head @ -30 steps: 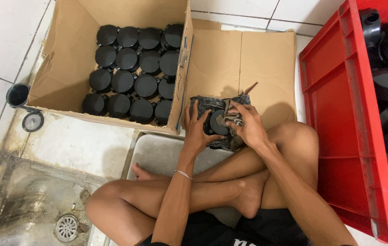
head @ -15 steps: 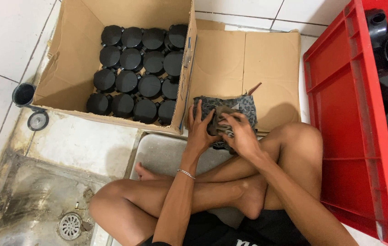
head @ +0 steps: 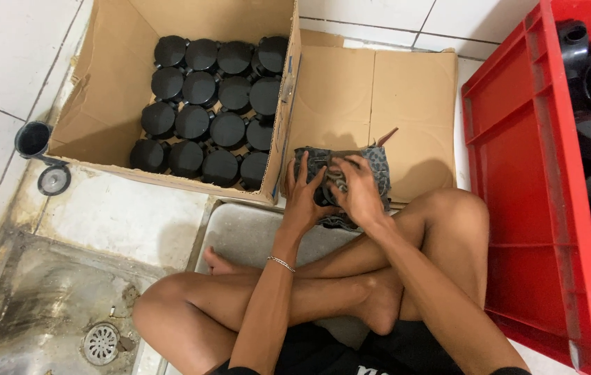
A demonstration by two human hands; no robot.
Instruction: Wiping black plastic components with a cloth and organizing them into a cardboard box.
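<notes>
A person is sitting cross-legged on the floor, both hands pressing a dark patterned cloth (head: 343,182) wrapped around a black fitting at twelve o'clock from the knees. The left hand (head: 304,198) is cupping the bundle's left side, fingers spread. The right hand (head: 358,187) is gripping the top, fingers curled. Wiping well probably means turning the fitting steadily inside the cloth. A cardboard box (head: 111,104) of black caps (head: 212,104) is sitting at ten o'clock, a red crate (head: 518,173) at three.

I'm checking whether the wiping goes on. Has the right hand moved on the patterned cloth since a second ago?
Yes. The right hand has shifted leftward across the grey patterned cloth, closer to the cardboard box wall.
</notes>
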